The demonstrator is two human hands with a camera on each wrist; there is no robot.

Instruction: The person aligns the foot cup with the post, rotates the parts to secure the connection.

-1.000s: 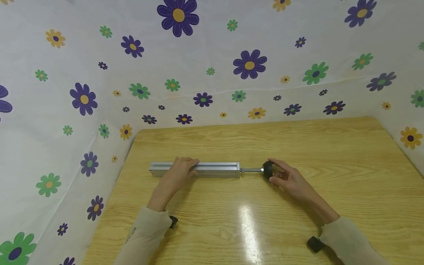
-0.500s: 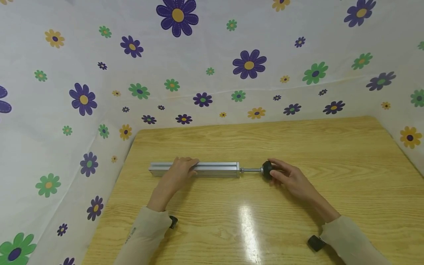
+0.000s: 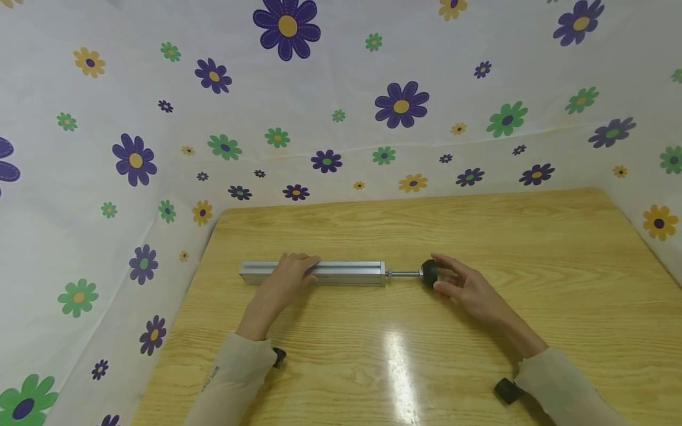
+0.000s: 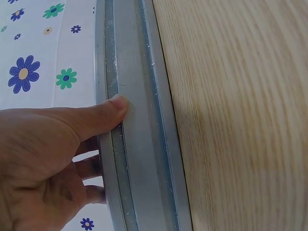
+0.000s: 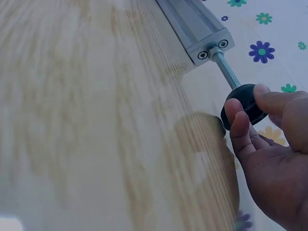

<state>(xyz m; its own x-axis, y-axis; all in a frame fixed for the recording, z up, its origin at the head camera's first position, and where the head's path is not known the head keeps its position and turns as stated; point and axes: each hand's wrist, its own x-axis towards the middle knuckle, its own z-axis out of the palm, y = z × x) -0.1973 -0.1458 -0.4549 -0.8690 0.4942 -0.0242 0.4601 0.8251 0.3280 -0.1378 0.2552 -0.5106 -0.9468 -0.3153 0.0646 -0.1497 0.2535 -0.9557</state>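
Note:
A long silver aluminium profile [image 3: 348, 273] lies crosswise on the wooden table. My left hand [image 3: 282, 284] grips its left half, the thumb [image 4: 120, 103] pressed on the grooved face in the left wrist view and the other fingers behind it. From the right end cap [image 5: 209, 48], fixed with two visible screws, extends a threaded rod [image 3: 405, 273]. On the rod's tip sits a round black foot [image 3: 428, 274]. My right hand [image 3: 474, 293] pinches this foot [image 5: 245, 101] by its edge between thumb and fingers; some fingertips are hidden behind it.
The pale wood-grain table [image 3: 533, 236] meets a white flower-print sheet [image 3: 341, 77] at the back and both sides. Dark wrist devices [image 3: 508, 391] stick out from the beige sleeves [image 3: 559, 378].
My right thumb and fingers have shifted round the black foot, the thumb going up across it and back down. My left hand and the profile stay in place.

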